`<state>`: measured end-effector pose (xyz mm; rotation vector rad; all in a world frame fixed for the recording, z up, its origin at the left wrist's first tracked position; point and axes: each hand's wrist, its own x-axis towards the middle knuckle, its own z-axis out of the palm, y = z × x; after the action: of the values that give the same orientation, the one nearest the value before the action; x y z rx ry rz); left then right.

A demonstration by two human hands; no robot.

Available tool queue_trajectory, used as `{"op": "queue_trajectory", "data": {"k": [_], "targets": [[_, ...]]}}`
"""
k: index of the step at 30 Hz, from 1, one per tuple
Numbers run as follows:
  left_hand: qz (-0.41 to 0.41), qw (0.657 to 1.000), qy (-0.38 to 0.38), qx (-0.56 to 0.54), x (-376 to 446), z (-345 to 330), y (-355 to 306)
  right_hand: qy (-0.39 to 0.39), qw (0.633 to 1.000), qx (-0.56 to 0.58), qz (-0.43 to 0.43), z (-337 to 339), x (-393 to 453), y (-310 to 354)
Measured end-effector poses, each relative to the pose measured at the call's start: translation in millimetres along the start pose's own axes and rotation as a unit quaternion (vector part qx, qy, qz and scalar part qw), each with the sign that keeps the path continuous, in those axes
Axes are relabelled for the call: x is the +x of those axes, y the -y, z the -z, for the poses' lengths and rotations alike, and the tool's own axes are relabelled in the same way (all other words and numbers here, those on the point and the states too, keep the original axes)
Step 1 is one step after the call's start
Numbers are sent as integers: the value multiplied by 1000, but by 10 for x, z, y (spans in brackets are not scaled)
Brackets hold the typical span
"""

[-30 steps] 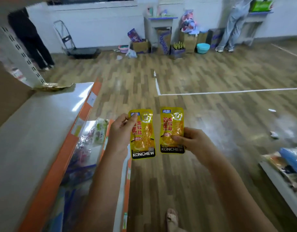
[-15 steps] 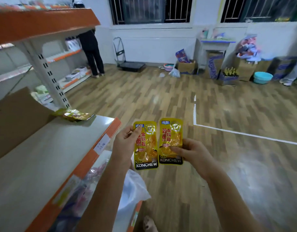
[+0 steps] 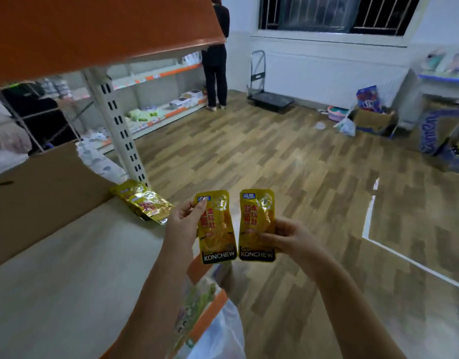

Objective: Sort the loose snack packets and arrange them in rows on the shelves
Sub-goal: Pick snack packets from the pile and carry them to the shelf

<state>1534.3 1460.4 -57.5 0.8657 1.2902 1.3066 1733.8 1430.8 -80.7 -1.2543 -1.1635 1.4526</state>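
the left hand (image 3: 183,224) pinches a glossy yellow foil snack packet marked konchew (image 3: 216,228) by its upper left edge, thumb on the front near the top, and holds it upright at the centre of the frame. the right hand (image 3: 291,238) grips a second matching yellow konchew packet (image 3: 256,225) at its lower right side, thumb across the front. the two packets stand side by side with a narrow gap between them, held in the air beyond the orange front edge of the grey shelf (image 3: 67,268) that fills the lower left.

a small pile of the same yellow foil packets (image 3: 142,200) lies flat at the far corner of that shelf, beside the white slotted upright post (image 3: 119,130); how many are in the pile is hard to make out, perhaps two or three. a brown cardboard sheet (image 3: 39,198) leans along the left, cut off by the frame. below the shelf edge, a clear plastic bag of mixed packets (image 3: 210,327) is partly hidden by the left forearm, and its contents are blurred. an orange shelf underside (image 3: 93,29) covers the upper left. a person in black clothes (image 3: 218,60) stands at distant shelving, upper body cut off.
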Motion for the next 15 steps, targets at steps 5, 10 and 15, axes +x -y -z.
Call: {"op": "queue_trajectory", "data": {"k": [5,10,15], "targets": [[1,995,-97,8,269,245,-47,100,995,-8,-19,-135,545,67],[20,983,-182,4,382,438,-16,209,976,-46,-38,-314,1034,112],[34,967,-251,6,510,524,0,306,947,-70,-69,-414,1451,199]]}}
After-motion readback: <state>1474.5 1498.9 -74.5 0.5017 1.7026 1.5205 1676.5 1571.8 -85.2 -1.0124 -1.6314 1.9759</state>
